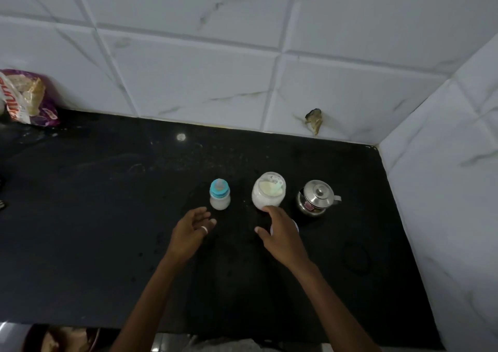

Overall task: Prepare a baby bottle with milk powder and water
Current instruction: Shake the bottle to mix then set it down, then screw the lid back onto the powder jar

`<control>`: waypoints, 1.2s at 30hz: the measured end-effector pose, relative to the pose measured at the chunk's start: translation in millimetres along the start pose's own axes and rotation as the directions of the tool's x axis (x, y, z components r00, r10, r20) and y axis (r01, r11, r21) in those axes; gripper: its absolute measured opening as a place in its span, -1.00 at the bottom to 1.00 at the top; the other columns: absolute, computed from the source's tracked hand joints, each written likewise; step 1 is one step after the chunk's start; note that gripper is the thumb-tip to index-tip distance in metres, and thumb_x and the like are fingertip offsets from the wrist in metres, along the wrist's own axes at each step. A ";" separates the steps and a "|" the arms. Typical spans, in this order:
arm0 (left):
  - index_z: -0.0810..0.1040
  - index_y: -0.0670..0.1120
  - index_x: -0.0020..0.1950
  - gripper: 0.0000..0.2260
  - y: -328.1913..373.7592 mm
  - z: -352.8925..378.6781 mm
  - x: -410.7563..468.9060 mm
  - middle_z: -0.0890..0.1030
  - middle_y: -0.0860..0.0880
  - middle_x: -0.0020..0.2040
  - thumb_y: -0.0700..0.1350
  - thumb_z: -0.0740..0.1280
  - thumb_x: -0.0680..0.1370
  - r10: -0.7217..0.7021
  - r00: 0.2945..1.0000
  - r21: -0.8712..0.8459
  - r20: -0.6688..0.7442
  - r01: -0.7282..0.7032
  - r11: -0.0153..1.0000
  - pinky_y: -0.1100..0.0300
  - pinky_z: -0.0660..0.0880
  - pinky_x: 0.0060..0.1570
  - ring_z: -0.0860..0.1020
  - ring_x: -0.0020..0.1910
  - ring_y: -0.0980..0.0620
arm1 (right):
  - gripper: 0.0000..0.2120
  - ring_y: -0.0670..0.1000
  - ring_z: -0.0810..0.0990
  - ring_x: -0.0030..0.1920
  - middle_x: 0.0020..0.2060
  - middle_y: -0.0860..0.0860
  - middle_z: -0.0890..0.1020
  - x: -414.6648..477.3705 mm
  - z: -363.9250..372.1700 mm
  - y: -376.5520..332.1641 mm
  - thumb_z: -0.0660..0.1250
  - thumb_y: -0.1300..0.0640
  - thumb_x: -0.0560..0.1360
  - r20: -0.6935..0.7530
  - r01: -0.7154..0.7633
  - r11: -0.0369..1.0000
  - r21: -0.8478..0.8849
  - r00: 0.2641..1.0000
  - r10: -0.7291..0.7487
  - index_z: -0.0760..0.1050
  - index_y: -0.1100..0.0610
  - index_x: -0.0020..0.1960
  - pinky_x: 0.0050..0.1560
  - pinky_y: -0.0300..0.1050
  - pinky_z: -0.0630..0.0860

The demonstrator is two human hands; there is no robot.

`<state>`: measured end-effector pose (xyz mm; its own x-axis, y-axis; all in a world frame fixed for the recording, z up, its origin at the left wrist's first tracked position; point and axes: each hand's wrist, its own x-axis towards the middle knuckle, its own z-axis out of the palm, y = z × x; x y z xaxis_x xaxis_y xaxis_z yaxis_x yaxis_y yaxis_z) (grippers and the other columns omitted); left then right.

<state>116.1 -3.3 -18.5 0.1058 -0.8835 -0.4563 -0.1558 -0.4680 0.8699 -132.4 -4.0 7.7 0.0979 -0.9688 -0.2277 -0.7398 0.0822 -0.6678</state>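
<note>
- Two bare arms reach out from the bottom edge, over the black counter (94, 230).
- The left hand (190, 231) is held just above the counter, palm turned to the right. Its fingers (200, 214) are spread and a little bent. They hold nothing. One finger wears a pale ring (204, 229).
- The right hand (280, 233) reaches further. Its fingers (269, 209) are loose and open, and one fingertip is at the bottom of the jar, touching it or almost. The thumb sticks out to the left.
- A small white thing (297, 226) peeks out from under the right hand. I cannot tell what it is, or if the hand holds it.
- The baby bottle (220, 195) stands up straight just past the left hand, not touching it. It has a blue ring and a teat on top, and it looks white inside.
- The jar (268, 191) stands to the right of the bottle. It is clear, with white powder in it and something pale yellow near the top.
- A shiny steel pot (316, 196) with a lid and a knob sits just right of the jar.
- Far off at the left, a plastic bag (27, 97) of food leans by the wall.
- White tiles (188, 69) cover the wall behind, and one has a chipped spot (314, 120).
</note>
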 end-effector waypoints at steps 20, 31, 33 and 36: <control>0.48 -0.20 0.41 -0.57 -19.0 100.3 -62.6 0.64 -0.13 0.23 -0.31 0.45 0.56 -0.064 0.995 0.028 -0.075 0.066 0.997 0.34 0.59 -0.04 0.65 0.19 0.00 | -0.30 0.14 0.15 0.58 0.60 0.06 0.20 -2.9 -38.1 62.3 0.44 0.07 0.55 0.252 0.160 0.928 -0.335 0.965 -0.076 0.20 0.00 0.60 0.46 0.08 0.31; 0.45 -0.09 0.46 -0.49 -1.4 90.2 -39.4 0.61 -0.03 0.30 -0.22 0.49 0.54 -0.047 0.999 0.063 0.016 0.046 0.997 0.16 0.57 0.22 0.61 0.24 0.05 | -0.24 0.25 0.07 0.60 0.63 0.08 0.10 17.2 -29.7 50.1 0.42 0.24 0.53 0.415 0.168 0.857 -0.487 0.908 0.058 0.19 -0.09 0.62 0.47 0.21 0.34; 0.45 -0.07 0.46 -0.48 -0.4 89.2 -33.9 0.60 -0.02 0.30 -0.20 0.50 0.53 -0.036 0.999 0.063 0.026 0.034 0.997 0.06 0.55 0.31 0.60 0.27 0.03 | -0.25 0.24 0.12 0.58 0.61 0.07 0.12 15.3 -27.6 50.9 0.41 0.28 0.53 0.400 0.151 0.867 -0.474 0.914 0.060 0.21 -0.07 0.61 0.46 0.17 0.37; 0.45 -0.06 0.46 -0.46 -0.1 88.2 -24.8 0.59 -0.03 0.33 -0.20 0.52 0.52 -0.022 0.999 0.050 0.041 0.020 0.999 -0.01 0.54 0.34 0.60 0.29 0.02 | -0.28 0.19 0.22 0.51 0.57 0.06 0.19 13.0 -26.1 49.5 0.41 0.30 0.52 0.369 0.138 0.876 -0.463 0.928 0.048 0.26 -0.05 0.59 0.41 0.12 0.42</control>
<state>26.8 16.9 -23.8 0.0683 -0.8732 -0.4825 -0.2023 -0.4857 0.8504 -185.1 -18.6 -9.8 0.3007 -0.8090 -0.5051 -0.9423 -0.1703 -0.2882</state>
